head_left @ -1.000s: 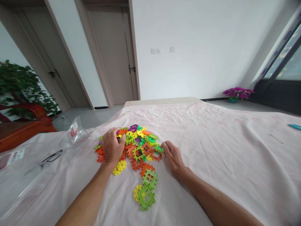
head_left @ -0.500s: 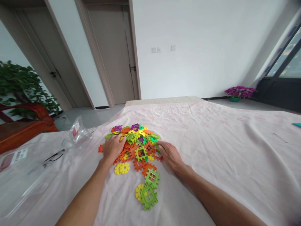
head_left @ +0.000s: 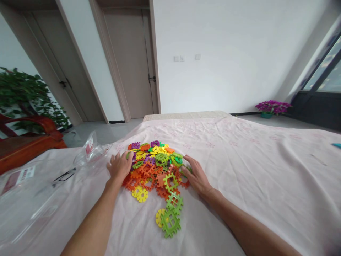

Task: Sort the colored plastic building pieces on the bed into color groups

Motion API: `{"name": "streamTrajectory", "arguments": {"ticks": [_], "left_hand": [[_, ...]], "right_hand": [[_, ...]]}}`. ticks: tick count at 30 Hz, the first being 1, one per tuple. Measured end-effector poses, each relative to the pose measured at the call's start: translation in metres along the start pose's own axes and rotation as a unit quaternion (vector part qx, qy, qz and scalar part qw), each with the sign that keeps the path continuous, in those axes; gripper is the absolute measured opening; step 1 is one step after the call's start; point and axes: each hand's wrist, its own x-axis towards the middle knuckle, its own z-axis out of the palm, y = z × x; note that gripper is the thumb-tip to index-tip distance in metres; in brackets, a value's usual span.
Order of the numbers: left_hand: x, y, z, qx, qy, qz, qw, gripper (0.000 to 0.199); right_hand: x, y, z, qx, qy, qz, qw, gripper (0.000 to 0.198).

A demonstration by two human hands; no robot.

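A heap of plastic building pieces [head_left: 151, 167] lies on the pale pink sheet, in orange, green, yellow and purple. My left hand [head_left: 119, 166] is at the heap's left edge, fingers spread, its thumb side against the pieces. Across from it, my right hand [head_left: 196, 176] rests at the right edge with its fingers apart, the fingertips by a green piece. Toward me, two green window-shaped pieces [head_left: 170, 222] and a yellow notched disc [head_left: 160, 217] trail out of the heap. Another yellow disc [head_left: 142, 195] lies at its front left.
Left of the heap are a clear plastic bag [head_left: 92, 149], black-framed glasses [head_left: 64, 176] and a clear plastic container [head_left: 29, 209] with a label. A wooden chair [head_left: 34, 135] stands beside the sheet [head_left: 239, 170]. A teal object [head_left: 337, 145] shows at the far right.
My left hand has moved left off the top of the pile to its edge, its fingers spreading. The heap's left side looks rearranged. My right hand stays at the right edge, fingers wider apart.
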Motion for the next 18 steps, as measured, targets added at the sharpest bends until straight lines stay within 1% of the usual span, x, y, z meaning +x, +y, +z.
{"name": "streamTrajectory", "arguments": {"ticks": [1, 2, 3, 5, 7, 8, 11, 14, 16, 18], "left_hand": [[0.001, -0.007, 0.003, 0.021, -0.017, -0.031, 0.999, 0.062], [0.001, -0.012, 0.006, 0.032, -0.033, -0.046, 0.998, 0.062], [0.001, -0.014, 0.01, 0.033, -0.047, -0.041, 0.998, 0.061], [0.0, -0.013, 0.014, 0.016, -0.061, 0.006, 0.998, 0.056], [-0.002, -0.007, 0.015, -0.01, -0.062, 0.036, 0.997, 0.053], [-0.003, -0.003, 0.014, -0.025, -0.066, 0.038, 0.997, 0.054], [-0.008, 0.009, 0.011, -0.088, -0.081, 0.028, 0.992, 0.059], [-0.012, 0.021, 0.011, -0.168, -0.07, 0.02, 0.983, 0.056], [-0.014, 0.027, 0.015, -0.222, -0.058, 0.013, 0.973, 0.052], [-0.014, 0.03, 0.019, -0.273, -0.052, 0.012, 0.961, 0.048]], "right_hand": [[0.002, 0.002, 0.001, -0.01, -0.019, 0.008, 1.0, 0.062], [0.006, 0.005, 0.002, -0.021, -0.043, 0.016, 0.999, 0.073], [0.012, 0.008, 0.003, -0.032, -0.069, 0.021, 0.997, 0.084], [0.028, 0.012, 0.004, -0.047, -0.12, 0.021, 0.991, 0.103], [0.05, 0.014, 0.004, -0.05, -0.157, 0.01, 0.986, 0.115], [0.062, 0.014, 0.005, -0.047, -0.17, 0.005, 0.984, 0.118], [0.093, 0.007, 0.012, -0.014, -0.208, -0.005, 0.978, 0.122], [0.111, -0.003, 0.028, 0.017, -0.248, 0.003, 0.969, 0.121], [0.115, -0.009, 0.041, 0.034, -0.24, 0.011, 0.97, 0.12], [0.116, -0.013, 0.052, 0.067, -0.209, 0.017, 0.976, 0.117]]}}
